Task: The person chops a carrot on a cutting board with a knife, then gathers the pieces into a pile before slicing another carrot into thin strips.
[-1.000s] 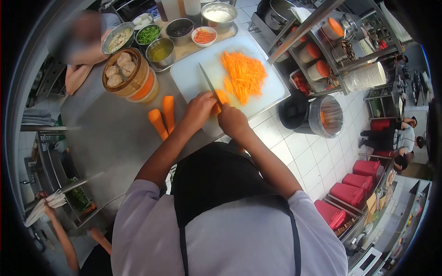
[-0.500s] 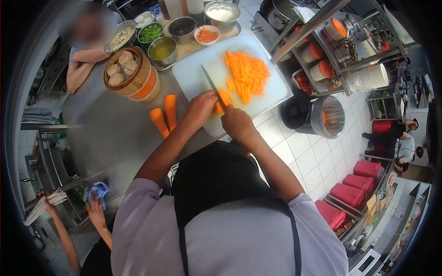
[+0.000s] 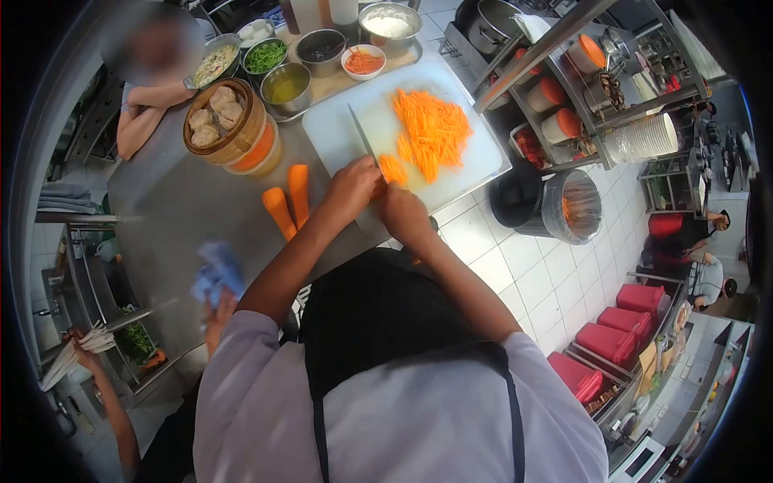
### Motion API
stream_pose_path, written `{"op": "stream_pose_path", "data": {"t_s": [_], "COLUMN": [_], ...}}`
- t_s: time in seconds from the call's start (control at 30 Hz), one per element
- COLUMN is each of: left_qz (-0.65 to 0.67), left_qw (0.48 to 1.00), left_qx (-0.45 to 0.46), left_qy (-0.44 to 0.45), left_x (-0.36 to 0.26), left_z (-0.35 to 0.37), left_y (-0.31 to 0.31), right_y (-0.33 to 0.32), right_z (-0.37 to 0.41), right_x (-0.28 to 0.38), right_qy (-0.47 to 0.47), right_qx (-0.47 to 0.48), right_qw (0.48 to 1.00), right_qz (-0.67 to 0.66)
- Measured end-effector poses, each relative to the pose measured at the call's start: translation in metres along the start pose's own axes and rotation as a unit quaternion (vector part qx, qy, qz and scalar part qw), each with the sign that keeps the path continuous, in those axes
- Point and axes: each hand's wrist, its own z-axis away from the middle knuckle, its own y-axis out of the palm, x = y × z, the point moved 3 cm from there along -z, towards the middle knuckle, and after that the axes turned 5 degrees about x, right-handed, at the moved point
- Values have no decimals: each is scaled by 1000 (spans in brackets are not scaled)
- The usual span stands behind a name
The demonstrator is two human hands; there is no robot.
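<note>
My right hand (image 3: pixel 405 214) is closed around the handle of a knife (image 3: pixel 362 134), whose blade lies across the left part of the white cutting board (image 3: pixel 328 133). My left hand (image 3: pixel 353 187) presses with bent fingers on a carrot piece beside the blade, mostly hidden under the fingers. Just right of the blade lie cut carrot slices (image 3: pixel 393 169). A heap of carrot strips (image 3: pixel 435 133) covers the board's right half. On the steel table left of my left hand rest two peeled carrots, one (image 3: pixel 278 211) near the other (image 3: pixel 298 193).
A bamboo steamer of dumplings (image 3: pixel 221 121) stands left of the board. Behind it are bowls of greens (image 3: pixel 266 56), yellow liquid (image 3: pixel 285 85) and red strips (image 3: pixel 363 61). Another person's hand (image 3: pixel 217 314) holds a blue cloth (image 3: pixel 217 272) at the table's left. A lined bin (image 3: pixel 573 205) stands right.
The knife and my right hand have shifted slightly left, towards my left hand, uncovering more cut slices. Another person's hand with the blue cloth has moved right and farther onto the table.
</note>
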Motion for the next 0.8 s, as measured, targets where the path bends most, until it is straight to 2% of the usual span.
{"op": "stream_pose_path", "data": {"t_s": [0.1, 0.17, 0.33, 0.5, 0.6, 0.8], "left_qz": [2, 3, 14, 10, -16, 0], "left_qw": [1000, 1000, 1000, 999, 999, 1000], "left_qx": [6, -25, -14, -35, -39, 19], "left_qy": [5, 17, 9, 15, 13, 11], "left_x": [-3, 0, -1, 6, 9, 6], "left_z": [1, 0, 0, 2, 4, 5], "left_y": [-4, -1, 0, 3, 9, 3], "right_y": [-13, -24, 6, -21, -8, 19], "right_z": [1, 4, 0, 4, 9, -3], "right_x": [7, 9, 5, 10, 9, -5], "right_qy": [-3, -7, -7, -24, -13, -23], "right_qx": [14, 13, -36, -13, -17, -30], "right_qw": [1000, 1000, 999, 999, 999, 999], "right_qz": [5, 21, 17, 43, 39, 28]}}
